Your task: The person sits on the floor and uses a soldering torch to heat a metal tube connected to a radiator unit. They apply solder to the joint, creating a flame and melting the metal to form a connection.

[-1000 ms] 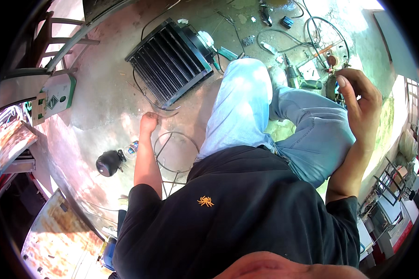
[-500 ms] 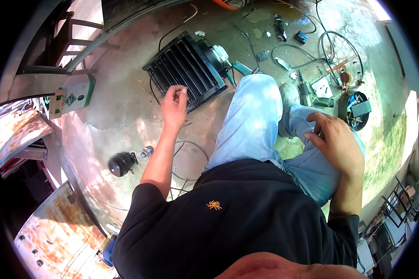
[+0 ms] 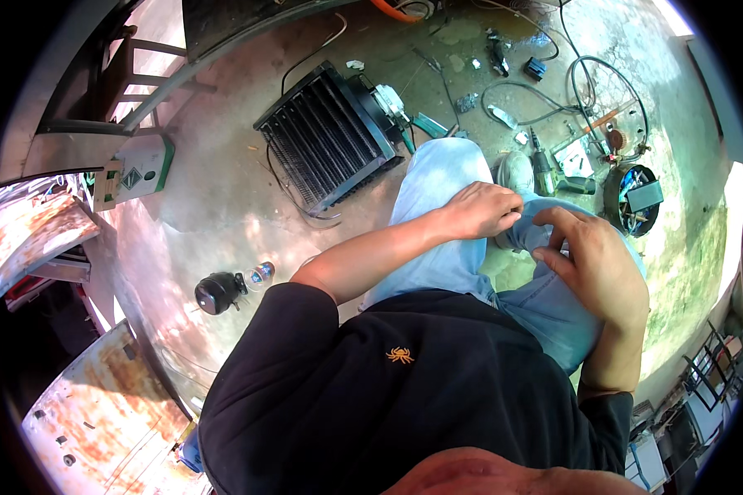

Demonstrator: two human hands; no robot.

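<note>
My left hand (image 3: 480, 211) is over my lap, close to my right hand, its fingers curled in and pressed together. Whatever it may hold is too small or hidden to make out. Above my right thigh is my right hand (image 3: 588, 254), fingers bent and thumb held apart from them, with nothing visible in the gap. On the floor ahead and to the left lies a black finned condenser coil (image 3: 326, 136), tilted in view, with a fan motor (image 3: 390, 103) at its right side. Neither hand touches it.
A green cordless drill (image 3: 565, 181), a round tub of tools (image 3: 633, 202) and looped hoses (image 3: 584, 82) lie to the right. At left are a black compressor (image 3: 217, 293), a clear jar (image 3: 262, 274) and a white-green box (image 3: 146, 169). Rusty panels (image 3: 99, 412) stand lower left.
My left hand has left the condenser coil's near edge and swung right across my lap to my right hand. My right hand has stayed nearly in place.
</note>
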